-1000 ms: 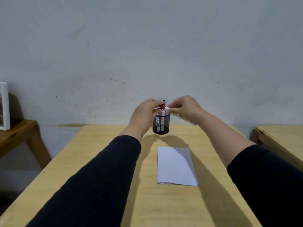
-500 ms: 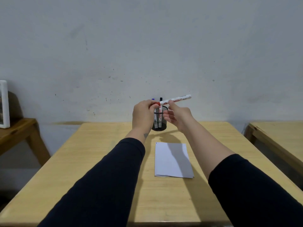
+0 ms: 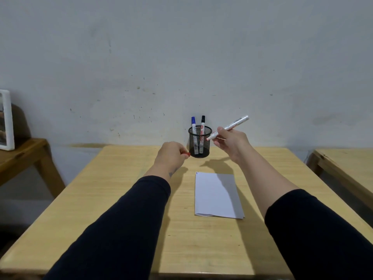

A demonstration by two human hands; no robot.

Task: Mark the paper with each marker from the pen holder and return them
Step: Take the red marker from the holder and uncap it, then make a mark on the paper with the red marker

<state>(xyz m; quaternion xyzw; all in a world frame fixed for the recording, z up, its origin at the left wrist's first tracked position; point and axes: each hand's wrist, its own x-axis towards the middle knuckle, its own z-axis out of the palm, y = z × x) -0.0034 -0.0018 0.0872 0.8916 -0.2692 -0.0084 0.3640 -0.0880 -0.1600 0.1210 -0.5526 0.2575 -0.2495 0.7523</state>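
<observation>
Gripping an uncapped marker [image 3: 229, 126] in right hand [image 3: 232, 142] fingers closed, at 3 o'clock of pen holder [image 3: 199, 142]; pinching red cap [image 3: 186, 153] in left hand [image 3: 171, 154]; paper [image 3: 217, 195] lying at 6 o'clock on table [image 3: 121, 199].

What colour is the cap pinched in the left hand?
Red: the small red cap peeks from the left hand in the head view.

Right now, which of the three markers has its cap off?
The one in the right hand: that marker shows a bare tip, and the left hand pinches its red cap. The blue-capped marker and black-capped marker stand capped in the holder.
</observation>
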